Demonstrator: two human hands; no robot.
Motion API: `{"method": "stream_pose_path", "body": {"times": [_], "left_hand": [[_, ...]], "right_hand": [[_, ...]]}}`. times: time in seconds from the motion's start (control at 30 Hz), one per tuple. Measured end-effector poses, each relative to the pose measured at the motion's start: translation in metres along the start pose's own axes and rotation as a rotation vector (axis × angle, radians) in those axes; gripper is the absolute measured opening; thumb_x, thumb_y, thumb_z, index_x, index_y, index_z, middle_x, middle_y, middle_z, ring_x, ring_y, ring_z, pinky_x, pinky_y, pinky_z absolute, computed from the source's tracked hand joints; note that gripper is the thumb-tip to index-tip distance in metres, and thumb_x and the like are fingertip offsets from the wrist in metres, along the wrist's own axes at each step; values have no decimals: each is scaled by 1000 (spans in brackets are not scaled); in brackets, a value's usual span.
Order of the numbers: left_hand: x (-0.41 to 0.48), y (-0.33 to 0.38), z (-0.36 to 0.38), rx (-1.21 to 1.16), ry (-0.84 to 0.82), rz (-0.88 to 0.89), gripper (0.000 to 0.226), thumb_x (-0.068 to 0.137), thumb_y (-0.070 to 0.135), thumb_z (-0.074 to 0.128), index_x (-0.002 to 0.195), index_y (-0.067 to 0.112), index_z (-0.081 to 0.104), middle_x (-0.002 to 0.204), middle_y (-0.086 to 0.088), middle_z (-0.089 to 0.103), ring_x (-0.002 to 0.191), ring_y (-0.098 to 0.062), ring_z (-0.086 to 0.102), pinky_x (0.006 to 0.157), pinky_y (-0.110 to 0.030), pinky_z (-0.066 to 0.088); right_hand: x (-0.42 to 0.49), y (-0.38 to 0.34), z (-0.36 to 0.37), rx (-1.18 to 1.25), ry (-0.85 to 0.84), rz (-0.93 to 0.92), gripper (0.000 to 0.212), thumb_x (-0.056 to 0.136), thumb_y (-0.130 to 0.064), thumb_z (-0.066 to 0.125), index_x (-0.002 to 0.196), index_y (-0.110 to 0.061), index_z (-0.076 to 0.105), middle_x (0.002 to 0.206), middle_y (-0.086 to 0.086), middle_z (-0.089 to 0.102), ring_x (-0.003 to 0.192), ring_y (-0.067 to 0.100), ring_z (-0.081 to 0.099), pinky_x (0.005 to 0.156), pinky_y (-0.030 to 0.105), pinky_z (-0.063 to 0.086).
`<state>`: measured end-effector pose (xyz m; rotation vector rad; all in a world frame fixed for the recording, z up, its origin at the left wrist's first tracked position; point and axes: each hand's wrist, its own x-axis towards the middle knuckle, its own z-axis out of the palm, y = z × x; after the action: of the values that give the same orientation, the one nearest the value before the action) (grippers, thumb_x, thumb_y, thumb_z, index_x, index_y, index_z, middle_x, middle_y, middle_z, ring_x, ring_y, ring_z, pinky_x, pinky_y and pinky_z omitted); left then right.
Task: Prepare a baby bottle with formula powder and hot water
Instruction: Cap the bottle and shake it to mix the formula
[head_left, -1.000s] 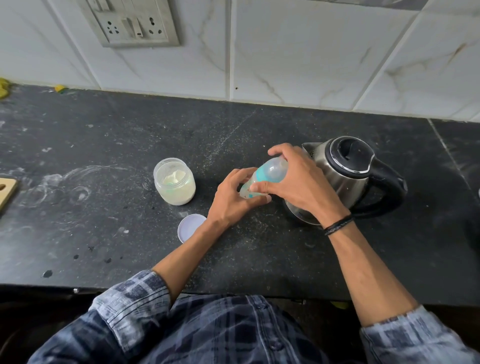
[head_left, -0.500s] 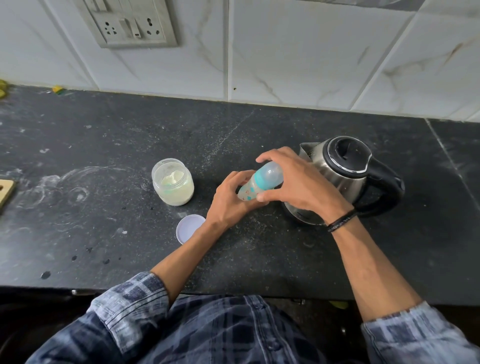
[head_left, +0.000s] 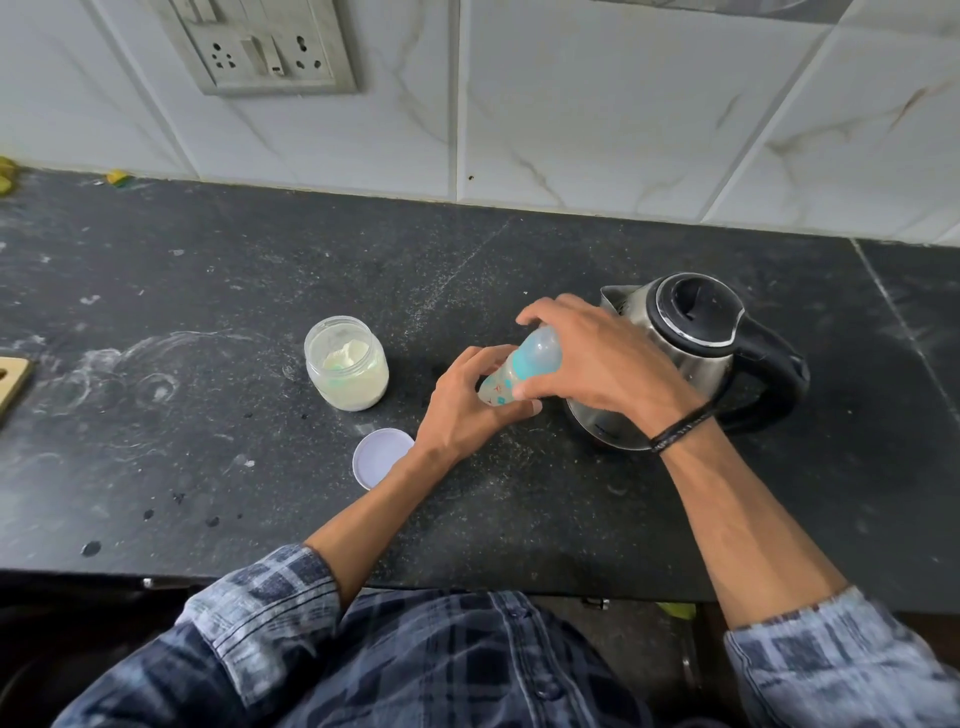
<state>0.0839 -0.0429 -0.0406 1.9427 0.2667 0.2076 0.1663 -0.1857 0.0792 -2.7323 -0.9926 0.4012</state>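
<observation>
A clear baby bottle (head_left: 511, 376) with a teal collar and a translucent cap stands tilted on the black counter (head_left: 260, 467). My left hand (head_left: 462, 410) grips its lower body. My right hand (head_left: 597, 358) wraps over its cap and collar from above. An open plastic jar (head_left: 347, 364) of pale formula powder stands to the left of the bottle, and its round white lid (head_left: 382, 457) lies flat in front of it. A steel electric kettle (head_left: 691, 358) with a black lid and handle stands just right of the bottle, partly hidden by my right hand.
A tiled wall with a switch and socket plate (head_left: 260, 47) rises behind the counter. A wooden board corner (head_left: 13, 382) pokes in at the left edge. White powder smears mark the counter left of the jar. The counter's front edge runs just above my shirt.
Both hands stay on the bottle. My right hand has shifted a little over the cap, and the bottle leans slightly differently. Jar, lid and kettle have not moved.
</observation>
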Motion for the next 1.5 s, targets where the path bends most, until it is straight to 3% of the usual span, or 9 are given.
{"method": "stream_pose_path", "body": {"times": [0.07, 0.13, 0.33, 0.8, 0.9, 1.0, 1.2, 1.3, 1.5], "left_hand": [[0, -2, 0, 1, 10, 0, 59, 70, 39, 90, 124, 37, 64, 114, 15, 61, 109, -6, 59, 92, -40, 53], [0, -4, -1, -1, 12, -7, 61, 69, 39, 90, 124, 35, 65, 115, 14, 61, 109, -6, 59, 92, -40, 53], [-1, -5, -2, -12, -16, -21, 53, 69, 39, 91, 115, 37, 65, 108, 12, 62, 103, -7, 59, 88, -38, 53], [-2, 3, -5, -80, -106, -67, 51, 71, 30, 92, 110, 45, 62, 113, 8, 67, 101, 1, 60, 81, -5, 42], [-2, 2, -3, -82, -107, -66, 53, 71, 31, 92, 114, 40, 63, 114, 10, 68, 101, 1, 60, 82, -6, 42], [-3, 0, -1, -94, -40, -60, 56, 69, 30, 93, 113, 47, 63, 115, 10, 67, 102, -2, 61, 85, -14, 46], [-2, 1, -3, -80, 12, -35, 59, 69, 30, 93, 120, 39, 65, 114, 11, 64, 102, -1, 60, 83, -11, 45], [-3, 1, -1, -64, 21, -18, 58, 69, 30, 93, 119, 40, 64, 111, 11, 63, 103, -3, 60, 88, -23, 51], [-2, -3, 1, -13, 55, 5, 64, 67, 39, 92, 126, 33, 67, 111, 15, 61, 106, -5, 59, 91, -42, 54]], "right_hand": [[1, 0, -1, 75, -40, -57, 58, 76, -31, 84, 129, -33, 59, 118, -8, 59, 105, 16, 58, 83, 39, 50], [4, 2, 2, 88, -24, -70, 48, 75, -21, 82, 119, -32, 63, 109, -7, 60, 100, 18, 59, 84, 42, 52], [9, 12, 1, 133, -109, -157, 52, 73, -6, 79, 112, -38, 65, 111, -16, 59, 101, 14, 59, 85, 44, 53], [13, 21, -9, 222, -227, -271, 58, 72, 11, 66, 103, -38, 63, 110, -17, 56, 104, 12, 59, 87, 48, 53], [14, 21, -11, 238, -244, -247, 55, 73, 8, 69, 105, -36, 63, 110, -15, 56, 103, 11, 59, 85, 41, 55], [14, 21, -11, 259, -174, -195, 48, 72, -8, 80, 108, -33, 62, 107, -12, 62, 93, 10, 60, 72, 28, 50], [12, 13, -13, 198, -81, -93, 47, 71, -29, 86, 110, -34, 61, 98, -12, 65, 87, 11, 62, 70, 29, 52], [12, 12, -13, 172, -104, -69, 44, 72, -30, 87, 107, -35, 61, 91, -14, 62, 80, 6, 59, 61, 23, 44], [13, 2, -5, 39, -60, -17, 42, 68, -41, 84, 102, -32, 61, 95, -7, 66, 85, 20, 62, 73, 39, 56]]}}
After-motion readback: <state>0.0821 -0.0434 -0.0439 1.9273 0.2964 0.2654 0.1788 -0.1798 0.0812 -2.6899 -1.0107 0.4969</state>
